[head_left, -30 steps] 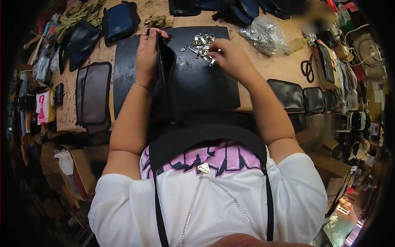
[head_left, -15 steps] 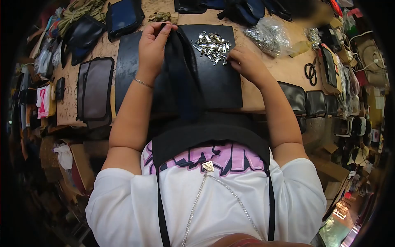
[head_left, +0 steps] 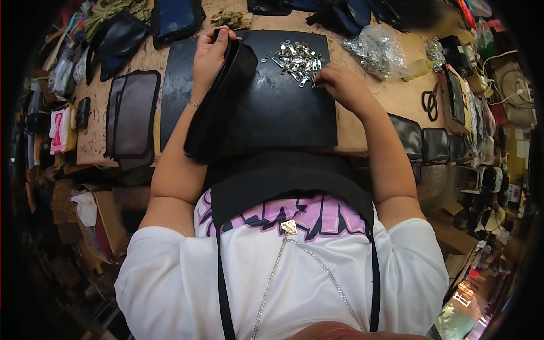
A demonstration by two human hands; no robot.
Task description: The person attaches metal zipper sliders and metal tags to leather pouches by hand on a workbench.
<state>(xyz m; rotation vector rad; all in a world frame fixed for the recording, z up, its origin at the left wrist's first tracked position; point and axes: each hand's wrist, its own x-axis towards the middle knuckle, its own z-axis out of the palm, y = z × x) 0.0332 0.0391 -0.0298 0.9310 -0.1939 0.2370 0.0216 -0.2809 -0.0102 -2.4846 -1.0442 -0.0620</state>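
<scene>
My left hand [head_left: 211, 59] pinches the top end of a black pouch piece [head_left: 221, 102] between thumb and fingers. The piece hangs down toward me, tilted to the left across my forearm. On the black mat [head_left: 283, 119] lies a heap of silver zipper sliders [head_left: 297, 59] with pull tabs. At the right edge of that heap is my right hand [head_left: 334, 82], its fingers curled and closed on a small zipper slider, partly hidden by the fingertips.
Dark flat pouches [head_left: 133, 113] lie left of the mat. A clear bag of metal parts [head_left: 377, 52], scissors [head_left: 429, 106] and black cases [head_left: 435, 141] are on the right. Blue-black pouches [head_left: 177, 21] lie along the back.
The black piece in my left hand has swung from the middle to the left, its lower end now over my left forearm. My right hand stays at the heap's edge.
</scene>
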